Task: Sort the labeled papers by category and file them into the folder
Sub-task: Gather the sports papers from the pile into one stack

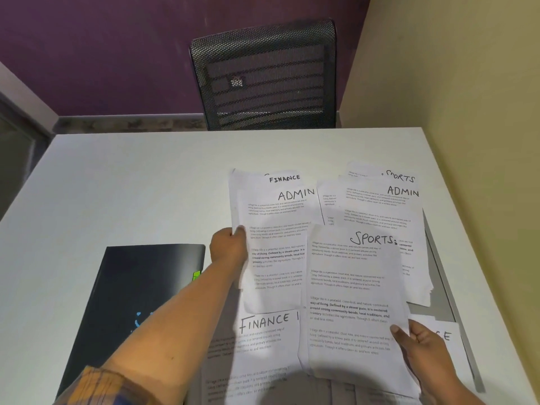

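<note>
Several printed sheets with handwritten labels lie and overlap on the right half of the white table [117, 176]. My left hand [228, 244] pinches the left edge of an ADMIN sheet [277, 229], which has a FINANCE sheet [285, 178] behind it. With thumb on top, my right hand [420, 346] grips the lower right edge of a SPORTS sheet [350, 287]. Farther right lies a stack topped by another ADMIN sheet [385, 211], over a second SPORTS sheet [400, 176]. A FINANCE sheet [263, 340] lies near me. The dark folder [137, 285] lies shut at the left, under my left forearm.
A black mesh office chair [263, 77] stands behind the table's far edge. A yellow wall [467, 112] runs close along the table's right side. A grey flat item [438, 287] lies under the right stack. One more labelled sheet [447, 336] peeks out beside my right hand.
</note>
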`<control>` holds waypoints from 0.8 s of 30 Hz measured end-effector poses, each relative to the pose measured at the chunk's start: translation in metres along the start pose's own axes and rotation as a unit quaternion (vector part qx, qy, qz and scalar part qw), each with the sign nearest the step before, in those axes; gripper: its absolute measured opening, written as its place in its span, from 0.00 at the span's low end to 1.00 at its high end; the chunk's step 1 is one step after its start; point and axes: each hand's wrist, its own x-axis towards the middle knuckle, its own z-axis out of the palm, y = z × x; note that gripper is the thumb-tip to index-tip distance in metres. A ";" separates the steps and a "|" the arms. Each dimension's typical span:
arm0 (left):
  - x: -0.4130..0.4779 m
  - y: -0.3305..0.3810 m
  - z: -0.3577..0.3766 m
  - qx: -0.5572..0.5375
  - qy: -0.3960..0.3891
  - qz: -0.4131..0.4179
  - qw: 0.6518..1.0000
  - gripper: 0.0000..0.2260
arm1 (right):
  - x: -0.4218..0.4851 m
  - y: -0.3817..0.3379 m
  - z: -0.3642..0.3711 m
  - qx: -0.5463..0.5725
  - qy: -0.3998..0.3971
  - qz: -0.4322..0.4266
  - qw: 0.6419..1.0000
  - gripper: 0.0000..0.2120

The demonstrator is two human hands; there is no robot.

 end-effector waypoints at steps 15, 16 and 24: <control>0.009 0.013 -0.032 -0.060 0.086 0.066 0.992 0.13 | -0.009 -0.013 0.004 0.002 -0.004 0.021 1.000 0.09; 0.009 0.014 -0.035 -0.050 0.094 0.066 0.992 0.11 | -0.009 -0.012 0.004 0.004 -0.004 0.024 1.000 0.09; 0.004 0.020 -0.056 0.051 0.079 0.101 0.990 0.08 | -0.017 -0.016 0.004 0.000 0.006 0.024 1.000 0.08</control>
